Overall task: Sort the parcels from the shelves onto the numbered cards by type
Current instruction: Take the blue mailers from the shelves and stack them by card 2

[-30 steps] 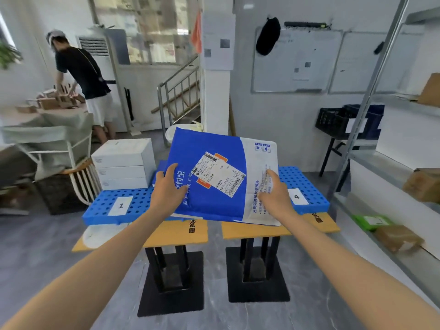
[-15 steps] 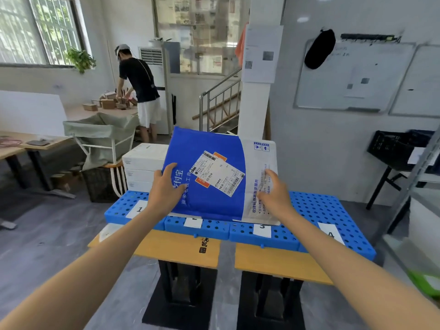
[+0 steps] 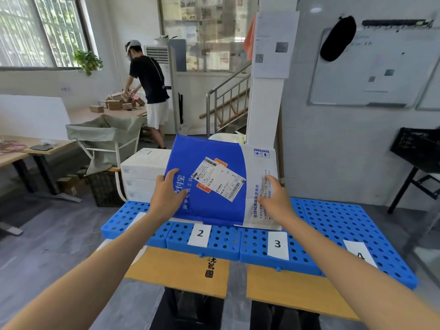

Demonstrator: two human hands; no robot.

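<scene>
While three white numbered cards (image 3: 200,234) read 2, 3, 4 at lower centre, one flat blue-and-white plastic mailer (image 3: 204,148) hangs mid-frame above them, its lower corners gripped by the left hand (image 3: 166,196) and the right hand (image 3: 276,201); three stacked white cartons (image 3: 142,172) stand centre left.

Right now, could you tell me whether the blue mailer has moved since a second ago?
Yes. The blue mailer moved forward: it earlier hid card 2 and card 3, and now its lower edge sits behind both.

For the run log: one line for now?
left hand: holds blue mailer | right hand: holds it | place: beyond card 2, card 3
</scene>
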